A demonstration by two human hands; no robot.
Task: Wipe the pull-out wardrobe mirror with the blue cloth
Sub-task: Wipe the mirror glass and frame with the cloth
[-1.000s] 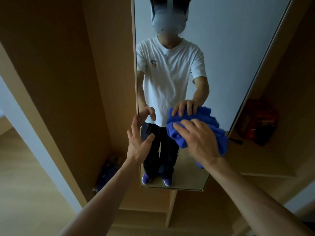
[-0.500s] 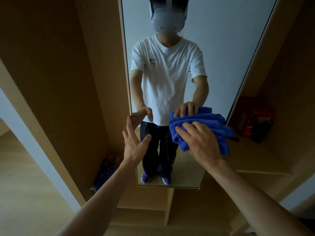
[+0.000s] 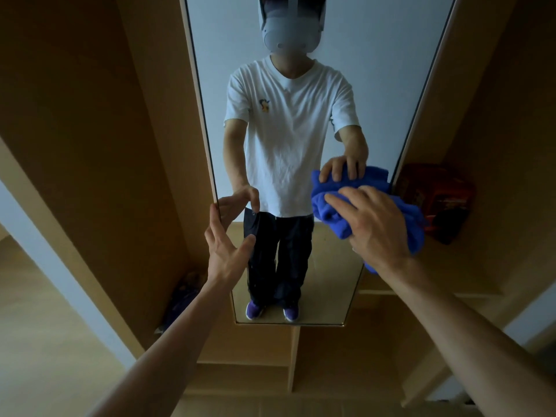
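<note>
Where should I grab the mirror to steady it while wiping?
Take the mirror by its left edge at mid-height, coming from the left, where the left hand is: the thin panel's edge stands exposed there, and the cloth covers the right side.

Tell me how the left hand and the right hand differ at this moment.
The left hand holds nothing; the right hand presses the bunched blue cloth on the glass. The left hand, fingers straight, is at the left edge of the mirror; the right hand lies spread over the cloth near the right edge. Both reach forward to the mirror.
</note>
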